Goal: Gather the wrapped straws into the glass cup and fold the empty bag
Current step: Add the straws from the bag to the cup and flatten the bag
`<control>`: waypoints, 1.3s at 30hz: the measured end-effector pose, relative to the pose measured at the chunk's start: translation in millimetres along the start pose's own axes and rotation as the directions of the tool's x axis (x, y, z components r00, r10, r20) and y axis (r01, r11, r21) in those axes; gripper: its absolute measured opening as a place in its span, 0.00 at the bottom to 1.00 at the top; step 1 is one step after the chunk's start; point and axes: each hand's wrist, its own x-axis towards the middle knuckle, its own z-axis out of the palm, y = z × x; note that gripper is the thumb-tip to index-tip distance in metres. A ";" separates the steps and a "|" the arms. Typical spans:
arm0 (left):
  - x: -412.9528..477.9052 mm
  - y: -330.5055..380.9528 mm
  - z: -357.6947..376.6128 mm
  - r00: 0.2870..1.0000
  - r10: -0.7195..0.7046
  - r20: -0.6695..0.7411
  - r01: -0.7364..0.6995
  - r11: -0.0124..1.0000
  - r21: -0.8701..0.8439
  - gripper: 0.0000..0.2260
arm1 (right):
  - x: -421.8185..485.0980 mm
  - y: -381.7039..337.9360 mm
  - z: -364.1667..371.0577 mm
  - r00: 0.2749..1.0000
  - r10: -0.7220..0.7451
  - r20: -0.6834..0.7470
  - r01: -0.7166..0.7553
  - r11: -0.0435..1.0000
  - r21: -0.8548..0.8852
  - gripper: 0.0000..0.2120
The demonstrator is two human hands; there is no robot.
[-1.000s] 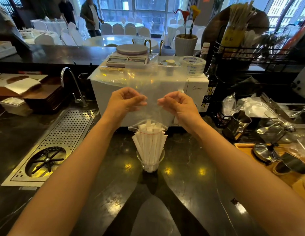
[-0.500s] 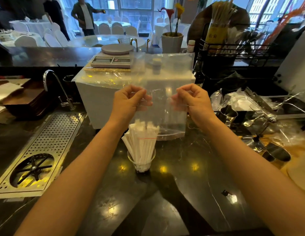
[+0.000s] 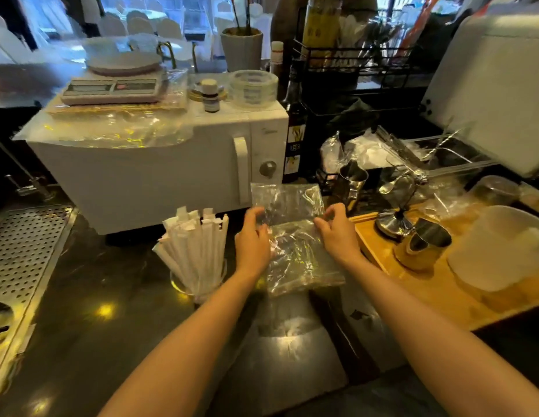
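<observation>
A bundle of white paper-wrapped straws [image 3: 196,248] stands fanned out in a glass cup [image 3: 199,285] on the dark counter, left of my hands. The clear empty plastic bag [image 3: 298,257] lies on the counter to the right of the cup, its far part bent upward in front of the microwave. My left hand [image 3: 252,236] pinches the bag's left edge at the bend. On the right edge, at the same height, my right hand [image 3: 337,233] pinches it too.
A white microwave [image 3: 159,164] with a scale on top stands just behind the cup. A perforated metal drain tray [image 3: 24,254] lies at the left. At the right, a wooden board [image 3: 427,284] holds steel cups and a white plate, close to my right hand.
The bag was held up in the air above the cup; now it lies on the counter to the right of the cup and both hands have come down with it.
</observation>
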 end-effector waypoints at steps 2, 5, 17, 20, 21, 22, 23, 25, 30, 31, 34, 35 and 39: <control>0.2 -13.3 11.0 0.996 -0.029 0.087 0.022 0.997 0.079 0.12 | -0.5 17.6 0.2 0.999 0.050 0.003 -0.050 0.998 -0.034 0.10; 2.9 -30.1 20.8 0.979 -0.129 0.159 0.100 0.978 0.182 0.12 | 1.2 36.7 2.9 0.993 0.103 0.056 -0.100 0.993 -0.066 0.11; 17.4 -63.1 32.6 0.779 -0.345 0.524 0.136 0.908 0.396 0.42 | 14.1 78.9 11.5 0.959 -0.028 0.283 0.178 0.836 -0.519 0.15; 20.5 -63.8 34.3 0.794 -0.314 0.520 0.079 0.903 0.423 0.41 | 16.0 79.6 13.8 0.941 -0.040 0.337 0.253 0.744 -0.618 0.15; 21.4 -64.2 34.9 0.798 -0.303 0.521 0.055 0.898 0.437 0.40 | 16.5 79.8 15.4 0.934 -0.035 0.355 0.272 0.712 -0.647 0.15; 22.3 -65.0 35.4 0.797 -0.294 0.527 0.016 0.884 0.468 0.40 | 16.8 79.2 16.8 0.928 -0.029 0.372 0.290 0.683 -0.671 0.15; 23.3 -65.4 35.5 0.791 -0.294 0.536 -0.029 0.858 0.514 0.40 | 17.2 79.2 18.0 0.921 -0.027 0.388 0.309 0.657 -0.688 0.16; 24.5 -65.0 34.9 0.769 -0.332 0.547 -0.083 0.796 0.600 0.38 | 17.4 81.8 20.5 0.906 -0.031 0.422 0.349 0.618 -0.704 0.17; 19.4 -52.0 34.6 0.866 -0.342 0.364 -0.061 0.651 0.757 0.18 | 16.1 79.2 24.5 0.926 -0.166 0.339 0.370 0.571 -0.733 0.12; 18.5 -51.6 37.3 0.902 -0.274 0.334 -0.077 0.658 0.749 0.16 | 16.5 75.7 26.9 0.929 -0.204 0.309 0.368 0.592 -0.717 0.11; 16.2 -58.1 50.8 0.900 -0.156 0.408 -0.241 0.603 0.761 0.24 | 15.3 68.3 37.0 0.900 -0.155 0.406 0.388 0.711 -0.587 0.20; 14.1 -62.6 54.9 0.870 -0.181 0.459 -0.295 0.555 0.778 0.26 | 13.5 69.3 41.2 0.882 -0.112 0.457 0.387 0.727 -0.568 0.24; 4.8 -86.3 58.3 0.791 -0.324 0.520 -0.355 0.450 0.820 0.28 | 4.7 80.2 47.6 0.803 0.085 0.590 0.368 0.708 -0.603 0.30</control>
